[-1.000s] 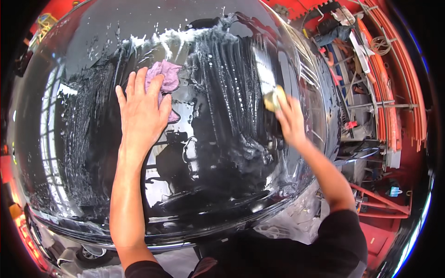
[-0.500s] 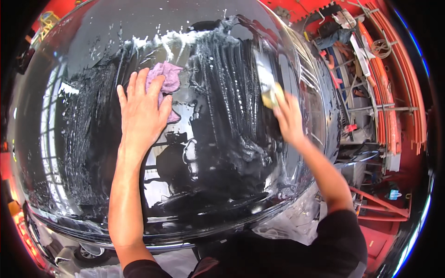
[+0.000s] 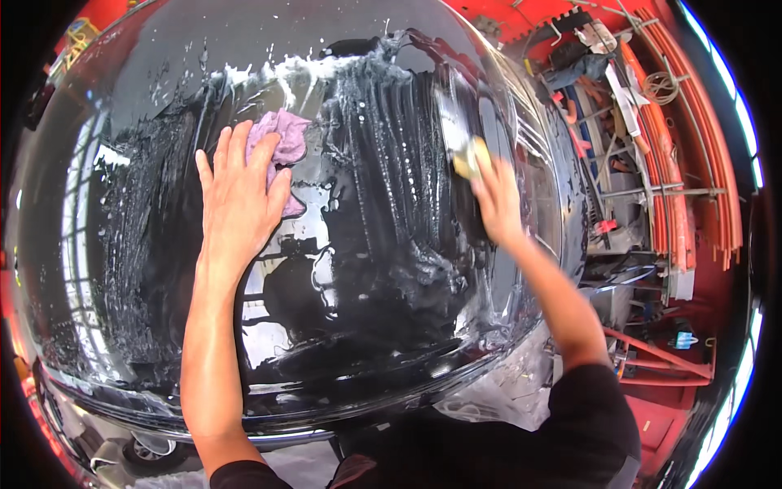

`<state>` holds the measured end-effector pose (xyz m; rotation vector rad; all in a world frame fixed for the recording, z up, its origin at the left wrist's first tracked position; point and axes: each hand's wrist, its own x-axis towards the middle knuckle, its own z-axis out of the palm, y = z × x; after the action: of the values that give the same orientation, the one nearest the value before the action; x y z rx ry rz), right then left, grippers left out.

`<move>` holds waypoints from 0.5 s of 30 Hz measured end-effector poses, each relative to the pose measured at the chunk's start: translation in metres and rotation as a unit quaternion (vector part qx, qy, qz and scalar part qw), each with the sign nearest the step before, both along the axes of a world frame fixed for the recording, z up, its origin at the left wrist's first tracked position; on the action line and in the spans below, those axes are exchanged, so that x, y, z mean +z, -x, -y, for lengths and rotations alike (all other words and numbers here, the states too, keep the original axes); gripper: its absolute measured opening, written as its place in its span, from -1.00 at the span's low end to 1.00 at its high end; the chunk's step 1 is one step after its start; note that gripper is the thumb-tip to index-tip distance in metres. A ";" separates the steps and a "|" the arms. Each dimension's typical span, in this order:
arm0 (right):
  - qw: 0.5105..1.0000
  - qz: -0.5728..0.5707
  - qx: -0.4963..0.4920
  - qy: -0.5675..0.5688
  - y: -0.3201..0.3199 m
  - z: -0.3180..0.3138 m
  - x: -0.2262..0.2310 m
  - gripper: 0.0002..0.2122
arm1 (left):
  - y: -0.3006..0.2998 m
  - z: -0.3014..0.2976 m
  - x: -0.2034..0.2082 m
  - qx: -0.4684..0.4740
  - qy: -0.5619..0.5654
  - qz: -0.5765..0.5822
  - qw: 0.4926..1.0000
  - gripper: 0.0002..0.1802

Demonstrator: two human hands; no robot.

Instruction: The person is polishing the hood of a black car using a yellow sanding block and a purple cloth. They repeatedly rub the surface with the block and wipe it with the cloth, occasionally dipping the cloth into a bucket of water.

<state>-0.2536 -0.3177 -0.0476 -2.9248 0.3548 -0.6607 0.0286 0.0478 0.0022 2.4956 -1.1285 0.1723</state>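
A glossy black car body panel (image 3: 366,277) fills the middle of the view, wet and streaked with whitish milky runs and drops. Spread flat on its left half is my left hand (image 3: 240,191), fingers apart. A crumpled purple cloth (image 3: 287,134) lies pressed under its thumb side, partly hidden by the fingers. Farther right, the fingers of my right hand (image 3: 498,200) close around a small yellow block (image 3: 472,156), which is against the panel near its right side. Motion blurs that block, so whether it is a sponge or a sanding block is unclear.
Translucent plastic sheeting (image 3: 505,383) hangs below the panel's near edge. On the right, a rack holds long orange-red bars (image 3: 700,155), with a red metal frame (image 3: 664,359) nearer me. A wheel (image 3: 151,452) shows at the lower left.
The whole view has shifted slightly, so the panel sits a little farther left. My right hand has slid the yellow block slightly away from me. My left hand stays on the cloth.
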 end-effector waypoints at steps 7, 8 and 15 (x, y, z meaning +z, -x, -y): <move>0.997 0.018 -0.022 0.065 -0.004 0.103 -0.023 -0.54 | 0.005 0.012 -0.001 -0.004 -0.012 0.017 1.000 -0.45; 0.998 0.005 -0.046 0.044 -0.051 0.147 -0.015 -0.55 | 0.004 0.015 -0.005 -0.017 -0.004 0.028 0.999 -0.45; 0.998 0.018 -0.060 0.018 -0.021 0.065 -0.025 -0.55 | -0.001 0.004 -0.004 -0.001 -0.011 0.016 1.000 -0.45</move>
<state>-0.2328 -0.3824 -0.0723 -2.9390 0.5234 -0.7411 0.0300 0.0441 -0.0013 2.5192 -1.1508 0.2016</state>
